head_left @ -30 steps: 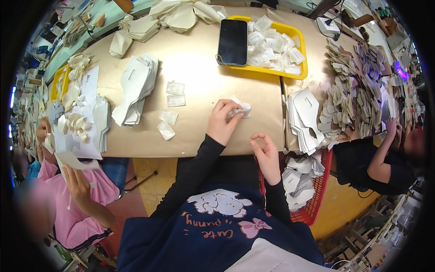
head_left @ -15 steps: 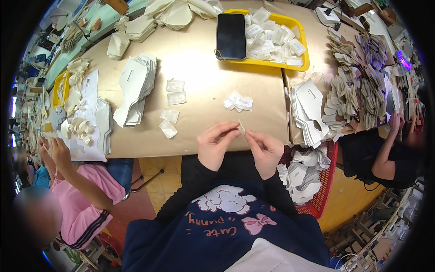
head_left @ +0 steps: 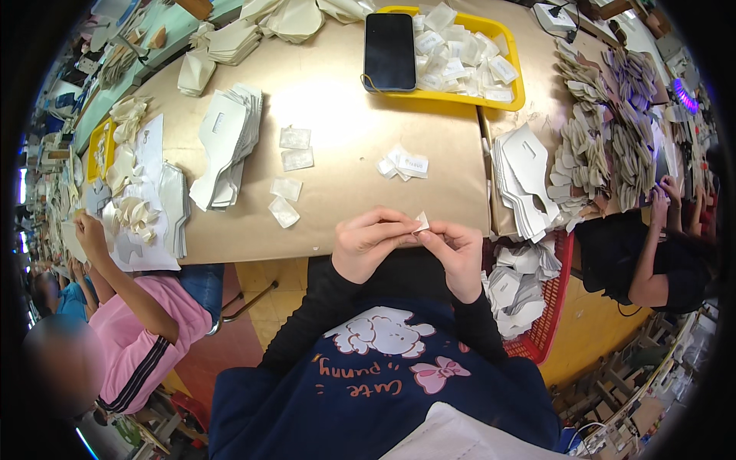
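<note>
Close to the table's front edge, my left hand (head_left: 366,241) and my right hand (head_left: 458,257) meet fingertip to fingertip. Both pinch a small whitish label (head_left: 422,221), whose pointed corner sticks up between them; the fingers cover most of it. Just beyond my hands lies a little overlapping pile of white labels (head_left: 404,163). Left of that, several translucent labels, one of them a flat label (head_left: 297,159), are laid out loosely in pairs. Many more such labels (head_left: 464,57) fill a yellow tray (head_left: 513,84) at the far side.
A dark phone (head_left: 389,52) rests on the tray's left end. Stacks of white cut-out pieces stand left (head_left: 225,146) and right (head_left: 521,180). A red basket (head_left: 558,299) of white pieces sits below the table's right side. Co-workers sit at left and right.
The label has turned between my fingers, showing a wider white corner now. My hands have drawn closer together. At left, the co-worker in pink has raised an arm.
</note>
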A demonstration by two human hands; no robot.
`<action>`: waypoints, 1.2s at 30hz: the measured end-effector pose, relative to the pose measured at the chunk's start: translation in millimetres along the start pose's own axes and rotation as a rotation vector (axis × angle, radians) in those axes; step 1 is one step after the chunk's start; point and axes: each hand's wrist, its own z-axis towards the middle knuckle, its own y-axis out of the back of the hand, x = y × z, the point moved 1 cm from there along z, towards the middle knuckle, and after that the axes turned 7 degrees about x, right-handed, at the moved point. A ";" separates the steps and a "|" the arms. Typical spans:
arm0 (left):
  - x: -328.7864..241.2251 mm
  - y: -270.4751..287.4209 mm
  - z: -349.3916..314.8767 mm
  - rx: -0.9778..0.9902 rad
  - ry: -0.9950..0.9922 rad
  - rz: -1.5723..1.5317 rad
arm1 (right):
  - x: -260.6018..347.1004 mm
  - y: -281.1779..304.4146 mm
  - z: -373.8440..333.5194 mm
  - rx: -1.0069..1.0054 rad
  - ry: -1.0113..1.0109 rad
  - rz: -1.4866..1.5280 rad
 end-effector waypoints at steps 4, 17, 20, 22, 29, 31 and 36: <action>0.7 0.0 3.9 -0.027 -0.176 0.277 | 4.4 -4.1 -0.8 -0.083 -0.041 -0.164; -3.1 -5.3 -0.7 0.007 -0.267 0.517 | 13.7 -6.4 -5.0 -0.142 0.027 -0.588; -3.1 -6.2 -1.6 -0.004 -0.256 0.477 | 10.0 -6.0 -4.5 -0.153 -0.007 -0.486; -2.9 -6.2 -2.1 -0.011 -0.249 0.434 | 7.4 -5.9 -3.4 -0.158 -0.041 -0.376; -2.0 -5.7 -2.8 -0.014 -0.240 0.480 | 8.7 -7.7 -5.0 -0.157 -0.055 -0.345; -2.2 -6.7 -2.7 -0.018 -0.258 0.518 | 10.2 -8.3 -7.0 -0.153 -0.014 -0.385; -4.0 -10.6 -3.8 -0.016 -0.245 0.526 | 5.8 -9.7 -5.7 -0.202 0.022 -0.455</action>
